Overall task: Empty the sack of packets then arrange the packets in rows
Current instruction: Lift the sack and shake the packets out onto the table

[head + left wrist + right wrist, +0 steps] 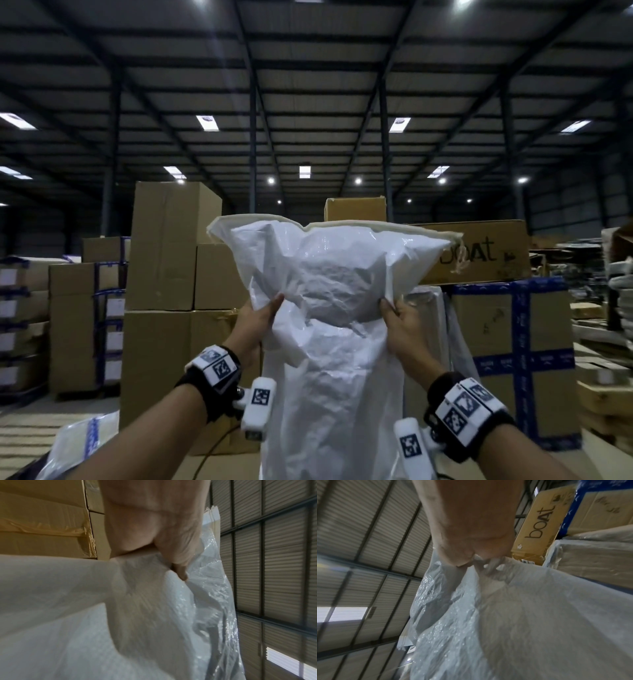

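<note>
White woven-plastic sack (329, 308) with a clear inner liner sits centre frame in the head view, held up at chest height and inverted: stitched bottom seam on top, body hanging down out of the lower edge. Looks like the emptying step, tipping or shaking contents out through the mouth below. A bulge shows in the upper part, so probably not all out yet; the mouth itself is out of view.

Left hand (259, 313) grips the sack's left side, fingers curled into the fabric, thumb pressed on the front. Right hand (399, 317) does the same on the right side, bunching a fold.

Next move likely needs a higher lift or a shake to clear the bulge.

One clear-wrapped packet with blue print (80, 442) lies lower left on the counter (20, 428). Stacked brown cardboard cartons (164, 246) behind.
</note>
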The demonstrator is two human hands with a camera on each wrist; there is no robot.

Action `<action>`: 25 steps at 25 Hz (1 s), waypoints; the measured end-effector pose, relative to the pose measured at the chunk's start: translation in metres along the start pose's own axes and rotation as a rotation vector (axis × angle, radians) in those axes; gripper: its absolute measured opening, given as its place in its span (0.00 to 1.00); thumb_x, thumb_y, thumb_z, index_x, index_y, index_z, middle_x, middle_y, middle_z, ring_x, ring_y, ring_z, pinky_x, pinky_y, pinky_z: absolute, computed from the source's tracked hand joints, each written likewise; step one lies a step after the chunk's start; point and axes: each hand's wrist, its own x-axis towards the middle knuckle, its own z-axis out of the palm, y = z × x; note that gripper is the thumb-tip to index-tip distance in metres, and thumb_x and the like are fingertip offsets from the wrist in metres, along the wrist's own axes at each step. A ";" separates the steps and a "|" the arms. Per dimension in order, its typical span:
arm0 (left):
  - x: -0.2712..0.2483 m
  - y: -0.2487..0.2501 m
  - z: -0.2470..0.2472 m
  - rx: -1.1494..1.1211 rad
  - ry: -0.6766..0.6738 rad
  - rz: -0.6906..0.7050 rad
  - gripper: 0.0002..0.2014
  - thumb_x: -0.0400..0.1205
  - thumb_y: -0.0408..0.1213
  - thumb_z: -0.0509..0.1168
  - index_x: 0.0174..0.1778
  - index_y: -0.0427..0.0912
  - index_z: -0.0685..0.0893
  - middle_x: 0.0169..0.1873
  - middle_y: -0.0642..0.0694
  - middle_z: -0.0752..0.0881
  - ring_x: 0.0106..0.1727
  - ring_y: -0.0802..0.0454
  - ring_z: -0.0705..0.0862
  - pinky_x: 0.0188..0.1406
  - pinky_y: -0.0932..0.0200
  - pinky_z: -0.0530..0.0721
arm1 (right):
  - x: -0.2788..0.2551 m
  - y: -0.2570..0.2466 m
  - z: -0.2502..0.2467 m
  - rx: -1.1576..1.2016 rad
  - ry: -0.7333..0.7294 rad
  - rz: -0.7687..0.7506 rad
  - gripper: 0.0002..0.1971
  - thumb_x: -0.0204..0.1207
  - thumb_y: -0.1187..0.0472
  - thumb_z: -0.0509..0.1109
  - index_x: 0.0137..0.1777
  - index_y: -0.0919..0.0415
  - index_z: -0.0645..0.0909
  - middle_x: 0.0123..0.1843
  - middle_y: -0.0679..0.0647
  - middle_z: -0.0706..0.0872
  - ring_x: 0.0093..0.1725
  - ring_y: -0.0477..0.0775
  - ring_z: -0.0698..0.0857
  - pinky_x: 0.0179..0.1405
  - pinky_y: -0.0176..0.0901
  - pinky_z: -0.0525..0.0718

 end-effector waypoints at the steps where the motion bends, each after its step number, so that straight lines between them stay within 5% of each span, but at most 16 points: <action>1: 0.002 0.000 -0.001 -0.020 0.027 0.016 0.31 0.68 0.51 0.80 0.64 0.42 0.83 0.56 0.37 0.89 0.56 0.37 0.89 0.60 0.34 0.84 | 0.001 -0.002 -0.004 0.010 0.008 -0.003 0.09 0.83 0.55 0.64 0.55 0.57 0.84 0.49 0.55 0.90 0.45 0.49 0.87 0.42 0.40 0.86; 4: 0.001 0.000 0.000 -0.112 0.060 0.070 0.22 0.77 0.38 0.74 0.65 0.35 0.81 0.57 0.31 0.87 0.55 0.35 0.87 0.57 0.37 0.85 | 0.013 0.001 -0.013 0.041 0.094 0.060 0.35 0.74 0.39 0.71 0.77 0.55 0.69 0.64 0.52 0.83 0.59 0.52 0.84 0.60 0.54 0.85; 7: -0.001 0.003 0.001 -0.098 -0.111 0.027 0.23 0.75 0.38 0.73 0.66 0.36 0.82 0.64 0.28 0.83 0.60 0.32 0.85 0.64 0.31 0.80 | 0.029 0.002 -0.017 0.241 0.032 0.269 0.49 0.61 0.26 0.72 0.78 0.52 0.66 0.68 0.54 0.83 0.60 0.58 0.86 0.61 0.60 0.85; 9: -0.002 0.010 0.003 -0.006 -0.244 -0.136 0.27 0.72 0.46 0.75 0.66 0.39 0.83 0.64 0.32 0.84 0.64 0.33 0.83 0.67 0.31 0.78 | 0.032 0.002 -0.010 0.225 -0.037 0.253 0.43 0.65 0.27 0.70 0.76 0.51 0.68 0.65 0.56 0.85 0.58 0.58 0.87 0.58 0.59 0.86; 12: -0.010 0.012 0.016 0.024 -0.259 -0.262 0.31 0.68 0.48 0.80 0.65 0.38 0.84 0.61 0.36 0.87 0.62 0.37 0.85 0.65 0.34 0.81 | 0.026 -0.001 0.007 0.023 -0.016 0.067 0.22 0.80 0.49 0.67 0.70 0.56 0.74 0.60 0.55 0.86 0.60 0.58 0.85 0.60 0.55 0.83; 15: -0.017 0.005 0.024 0.055 -0.078 -0.138 0.22 0.75 0.40 0.76 0.61 0.33 0.84 0.45 0.40 0.92 0.44 0.45 0.91 0.40 0.49 0.90 | 0.026 0.003 -0.002 -0.087 0.084 0.019 0.11 0.83 0.56 0.62 0.58 0.60 0.81 0.51 0.58 0.88 0.56 0.63 0.86 0.57 0.57 0.84; 17: -0.015 0.007 0.017 0.072 0.000 -0.018 0.14 0.80 0.36 0.71 0.59 0.34 0.83 0.33 0.47 0.90 0.35 0.51 0.89 0.28 0.61 0.86 | 0.023 0.006 -0.015 -0.067 0.086 0.030 0.12 0.84 0.58 0.62 0.58 0.62 0.83 0.52 0.62 0.89 0.55 0.65 0.87 0.54 0.54 0.83; 20: -0.013 0.015 0.016 -0.089 -0.115 -0.044 0.19 0.79 0.44 0.70 0.63 0.38 0.83 0.46 0.45 0.92 0.48 0.47 0.91 0.43 0.52 0.89 | 0.009 0.004 -0.015 -0.081 0.020 -0.015 0.12 0.84 0.58 0.63 0.53 0.64 0.85 0.49 0.69 0.88 0.51 0.67 0.87 0.49 0.56 0.85; 22: -0.011 0.018 0.025 -0.071 -0.132 -0.058 0.23 0.77 0.49 0.72 0.64 0.40 0.83 0.52 0.42 0.91 0.53 0.46 0.90 0.49 0.50 0.89 | 0.001 0.001 -0.008 -0.128 -0.001 -0.032 0.12 0.84 0.58 0.63 0.47 0.64 0.85 0.44 0.62 0.89 0.46 0.61 0.88 0.46 0.52 0.84; 25: -0.003 0.013 0.029 0.001 -0.027 0.106 0.27 0.73 0.45 0.77 0.66 0.39 0.81 0.56 0.38 0.89 0.56 0.40 0.89 0.57 0.40 0.87 | 0.006 0.000 -0.015 -0.101 0.082 -0.007 0.11 0.84 0.59 0.62 0.47 0.64 0.83 0.40 0.56 0.87 0.42 0.53 0.85 0.43 0.46 0.80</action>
